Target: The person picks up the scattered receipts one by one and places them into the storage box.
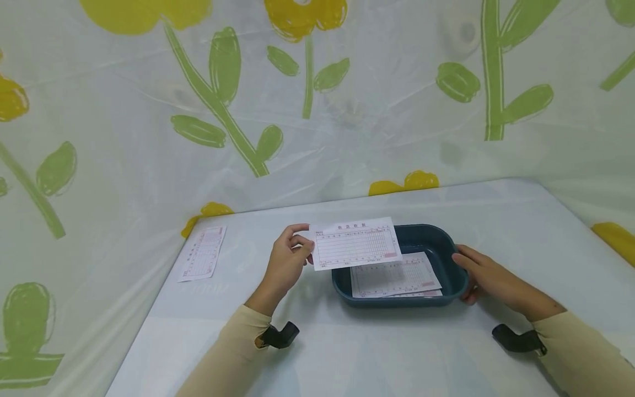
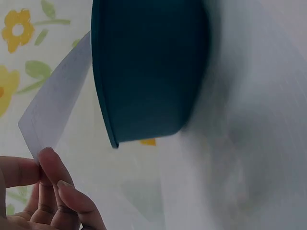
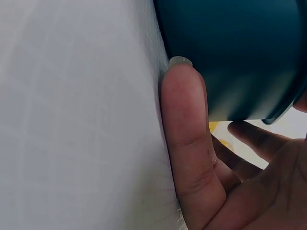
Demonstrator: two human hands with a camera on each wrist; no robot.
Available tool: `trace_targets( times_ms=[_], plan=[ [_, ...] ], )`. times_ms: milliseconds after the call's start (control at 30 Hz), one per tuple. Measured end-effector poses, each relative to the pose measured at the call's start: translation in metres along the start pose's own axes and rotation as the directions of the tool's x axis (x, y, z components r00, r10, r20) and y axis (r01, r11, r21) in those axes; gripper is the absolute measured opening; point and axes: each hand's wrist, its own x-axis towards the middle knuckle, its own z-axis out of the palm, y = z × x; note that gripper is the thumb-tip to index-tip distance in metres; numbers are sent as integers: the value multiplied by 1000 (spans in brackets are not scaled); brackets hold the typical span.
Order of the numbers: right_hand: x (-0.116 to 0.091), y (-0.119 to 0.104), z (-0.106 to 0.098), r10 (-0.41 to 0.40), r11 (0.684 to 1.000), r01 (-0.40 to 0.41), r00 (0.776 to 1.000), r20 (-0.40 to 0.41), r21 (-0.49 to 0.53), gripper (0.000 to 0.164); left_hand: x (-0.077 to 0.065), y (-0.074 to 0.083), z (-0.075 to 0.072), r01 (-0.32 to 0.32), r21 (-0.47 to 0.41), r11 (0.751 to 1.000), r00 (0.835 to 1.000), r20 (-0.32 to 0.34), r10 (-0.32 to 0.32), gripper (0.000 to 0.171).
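A printed receipt slip (image 1: 354, 243) is pinched at its left edge between the thumb and fingers of my left hand (image 1: 290, 255). It is held tilted over the left part of a dark teal plastic bin (image 1: 448, 259), its printed side showing in the head view. More receipt slips (image 1: 397, 274) lie overlapping inside the bin. My right hand (image 1: 483, 274) grips the bin's right end. In the right wrist view, the thumb (image 3: 184, 105) lies low along the bin's wall (image 3: 240, 52), close to the table, with other fingers beyond it.
Another receipt slip (image 1: 203, 253) lies on the white-covered table (image 1: 317, 347) near its left edge. Behind the table hangs a white curtain (image 1: 377, 127) with yellow flowers and green leaves. A black curved piece (image 1: 280, 335) sticks out at each sleeve cuff.
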Motion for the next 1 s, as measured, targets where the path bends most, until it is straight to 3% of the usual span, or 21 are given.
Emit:
trace_targets(
  times_ms=[467,800,1000],
  plan=[
    [2,2,0,14,1000,-14,1000,-18,-8,74,7,-1,34,-32,-11,999,996,86,33,41],
    [2,2,1,38,999,-38,999,-17,-4,77,10,-2,46,-50,86,995,993,111,40,40],
    [1,0,1,37,999,-37,999,-16,-1,77,11,-4,51,-87,177,980,991,117,66,37]
  ],
)
